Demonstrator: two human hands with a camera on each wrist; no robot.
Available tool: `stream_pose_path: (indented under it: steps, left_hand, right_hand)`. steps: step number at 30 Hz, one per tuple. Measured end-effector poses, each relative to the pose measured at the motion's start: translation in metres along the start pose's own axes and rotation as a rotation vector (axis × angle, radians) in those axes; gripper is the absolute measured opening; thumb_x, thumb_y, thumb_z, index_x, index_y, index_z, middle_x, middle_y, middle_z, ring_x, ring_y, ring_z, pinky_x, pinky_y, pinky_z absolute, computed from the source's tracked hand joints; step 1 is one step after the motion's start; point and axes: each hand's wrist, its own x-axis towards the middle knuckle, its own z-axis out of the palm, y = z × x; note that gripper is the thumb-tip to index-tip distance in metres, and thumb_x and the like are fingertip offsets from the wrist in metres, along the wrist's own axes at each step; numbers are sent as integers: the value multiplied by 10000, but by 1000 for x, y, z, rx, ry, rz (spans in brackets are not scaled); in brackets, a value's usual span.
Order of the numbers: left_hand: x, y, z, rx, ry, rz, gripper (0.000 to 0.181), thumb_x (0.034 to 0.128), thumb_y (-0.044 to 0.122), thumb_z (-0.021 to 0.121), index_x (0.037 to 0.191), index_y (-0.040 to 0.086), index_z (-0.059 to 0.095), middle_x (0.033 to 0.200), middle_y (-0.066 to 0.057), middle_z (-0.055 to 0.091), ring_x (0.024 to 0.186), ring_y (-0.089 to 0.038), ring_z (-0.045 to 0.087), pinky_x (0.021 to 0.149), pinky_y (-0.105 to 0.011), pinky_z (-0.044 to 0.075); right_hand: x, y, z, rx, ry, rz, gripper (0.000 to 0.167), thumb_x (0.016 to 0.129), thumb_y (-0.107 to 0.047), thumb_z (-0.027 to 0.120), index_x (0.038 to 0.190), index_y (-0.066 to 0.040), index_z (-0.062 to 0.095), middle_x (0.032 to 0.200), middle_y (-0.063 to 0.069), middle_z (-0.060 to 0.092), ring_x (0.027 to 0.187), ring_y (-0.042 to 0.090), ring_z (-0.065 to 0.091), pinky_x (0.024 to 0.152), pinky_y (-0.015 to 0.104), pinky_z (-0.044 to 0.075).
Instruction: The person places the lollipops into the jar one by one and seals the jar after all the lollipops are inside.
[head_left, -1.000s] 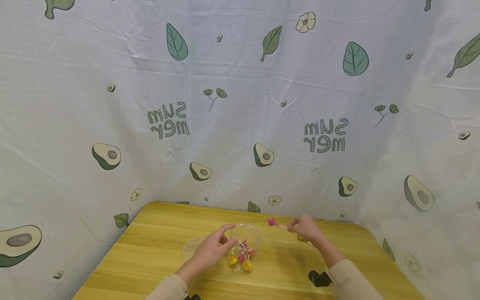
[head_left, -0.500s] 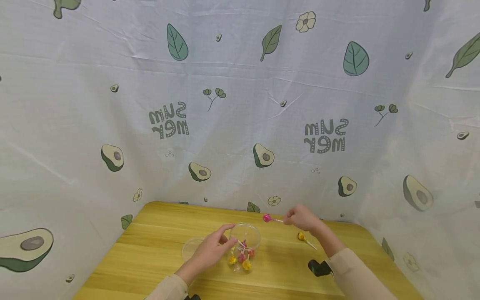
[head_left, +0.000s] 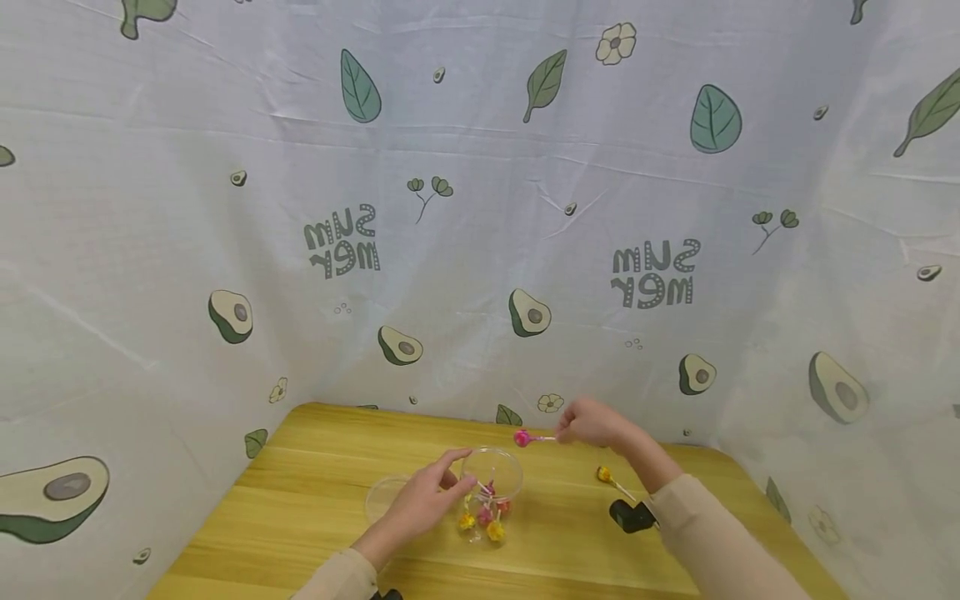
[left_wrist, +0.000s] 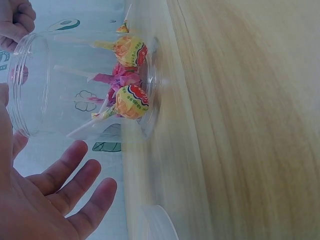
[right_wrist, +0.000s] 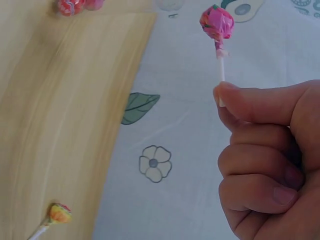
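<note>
A clear plastic jar point(head_left: 491, 477) stands on the table with several lollipops in it, yellow point(left_wrist: 131, 101) and pink point(left_wrist: 120, 80) wrapped ones among them. My left hand point(head_left: 426, 496) holds the jar's rim from the left with thumb and index finger; the other fingers point(left_wrist: 95, 200) spread free of the wall. To the right of the jar and above table height, my right hand point(head_left: 592, 423) pinches a pink-wrapped lollipop point(right_wrist: 217, 24) by the end of its white stick, head pointing left. Its remaining fingers are curled into the palm.
A yellow-wrapped lollipop point(head_left: 604, 475) lies on the wooden table point(head_left: 570, 550) below the right forearm. Left of the jar is a round clear lid point(head_left: 381, 498), partly behind the left hand. A printed curtain point(head_left: 465, 250) hangs behind the table.
My right hand has moved left and slightly up with the pink lollipop, nearer the jar, uncovering the yellow lollipop on the table. My left hand and the jar have stayed put.
</note>
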Motion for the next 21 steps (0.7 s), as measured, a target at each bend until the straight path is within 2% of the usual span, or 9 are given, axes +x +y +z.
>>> stream_pose_path:
  steps: [4,10,17,21]
  left_hand:
    - [-3,2,1,-8,3,-2,622,995,601,504,1511,258,450,947,61,645,851,-99,597,697,-345,478]
    - [-5,4,5,-2,9,1,578,1014,540,517,1514,258,447,948,57,646,853,-103,600,703,-335,478]
    - [-7,5,10,20,21,-2,564,1019,531,514,1511,262,450,937,73,642,841,-82,593,700,-324,475]
    - [-8,6,11,24,30,-17,593,1004,586,499,1508,278,452,943,73,640,854,-84,593,708,-335,476]
  right_hand:
    - [3,-9,-2,-45,-39,-36,58,889,-43,700,843,-24,730,732,10,563,572,137,370,538,275,334]
    - [6,-25,1,-119,-91,-84,122,882,-57,708,761,-38,708,662,-12,528,520,111,320,494,253,286]
    - [11,-41,8,-218,-147,-100,190,869,-33,690,681,-12,674,556,-63,369,492,94,246,475,249,231]
    - [16,-49,13,-262,-181,-115,292,873,-33,689,599,-80,602,534,-70,316,483,94,234,468,246,224]
